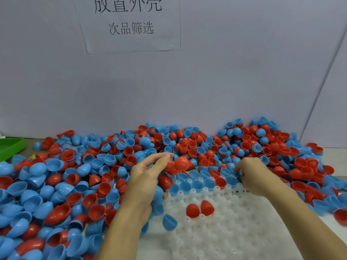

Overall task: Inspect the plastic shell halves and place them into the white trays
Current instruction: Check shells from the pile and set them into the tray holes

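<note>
Hands sorting glossy shell halves over a white tray

The left hand (144, 177) clutches several red and blue shell halves (174, 166); the right hand (251, 175) curls its fingers at the dimpled white tray (225, 231)'s far edge, its grip hidden. The loose pile (75, 175) hems the tray on three sides; the near side lies open.

Grey wall (225, 72) with paper sign (129, 23)

Shell heap (78, 177) crowding left, far, right — bare white tray (221, 233) nearest.
</note>
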